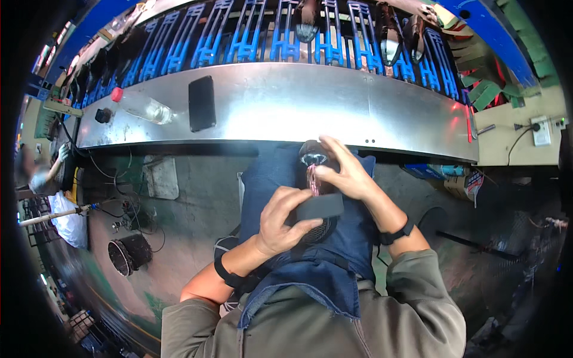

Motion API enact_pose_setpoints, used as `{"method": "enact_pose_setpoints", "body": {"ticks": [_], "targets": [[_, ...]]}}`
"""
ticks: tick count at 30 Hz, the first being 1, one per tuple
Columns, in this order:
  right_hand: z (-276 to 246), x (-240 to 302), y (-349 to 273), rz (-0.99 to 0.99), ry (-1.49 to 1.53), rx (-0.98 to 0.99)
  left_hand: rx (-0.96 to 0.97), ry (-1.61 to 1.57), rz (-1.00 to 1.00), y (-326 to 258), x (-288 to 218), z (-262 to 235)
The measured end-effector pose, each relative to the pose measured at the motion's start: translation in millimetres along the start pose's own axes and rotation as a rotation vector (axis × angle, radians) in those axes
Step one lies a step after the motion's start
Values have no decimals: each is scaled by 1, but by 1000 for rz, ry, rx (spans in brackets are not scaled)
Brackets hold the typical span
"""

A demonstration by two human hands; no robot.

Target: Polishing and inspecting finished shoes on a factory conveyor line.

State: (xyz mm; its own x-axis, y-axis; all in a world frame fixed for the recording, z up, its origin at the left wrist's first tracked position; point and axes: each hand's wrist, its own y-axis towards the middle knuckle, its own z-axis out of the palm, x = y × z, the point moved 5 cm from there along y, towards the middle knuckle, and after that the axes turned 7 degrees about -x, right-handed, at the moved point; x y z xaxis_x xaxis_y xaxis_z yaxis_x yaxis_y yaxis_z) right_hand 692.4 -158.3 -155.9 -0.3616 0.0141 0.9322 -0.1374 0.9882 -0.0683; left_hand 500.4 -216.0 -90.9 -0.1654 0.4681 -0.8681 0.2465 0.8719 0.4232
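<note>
A dark shoe lies lengthwise over my lap, its glossy toe pointing away from me and a pinkish patch showing in its middle. My right hand grips its front part, with the thumb across the top and the fingers along the right side of the toe. My left hand is closed on a dark grey rectangular block, thumb below and fingers above. The block is slightly blurred and hides part of the shoe's rear; whether they touch I cannot tell. A blue apron covers my lap beneath the shoe.
Ahead runs a metal bench bearing a black phone and a clear bottle with a red cap. Behind it stand blue racks, some holding shoes. A black bucket lies on the floor at left. Another person's hand shows far left.
</note>
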Motion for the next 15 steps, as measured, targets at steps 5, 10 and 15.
{"method": "enact_pose_setpoints", "body": {"ticks": [5,10,15], "targets": [[-11,30,-42,-29,241,-205,-21,-58,-399,21,41,7],[-10,43,-24,-49,25,-254,-56,-224,-525,37,60,16],[-14,36,-16,-76,-17,-256,-10,-265,-622,46,69,19]]}}
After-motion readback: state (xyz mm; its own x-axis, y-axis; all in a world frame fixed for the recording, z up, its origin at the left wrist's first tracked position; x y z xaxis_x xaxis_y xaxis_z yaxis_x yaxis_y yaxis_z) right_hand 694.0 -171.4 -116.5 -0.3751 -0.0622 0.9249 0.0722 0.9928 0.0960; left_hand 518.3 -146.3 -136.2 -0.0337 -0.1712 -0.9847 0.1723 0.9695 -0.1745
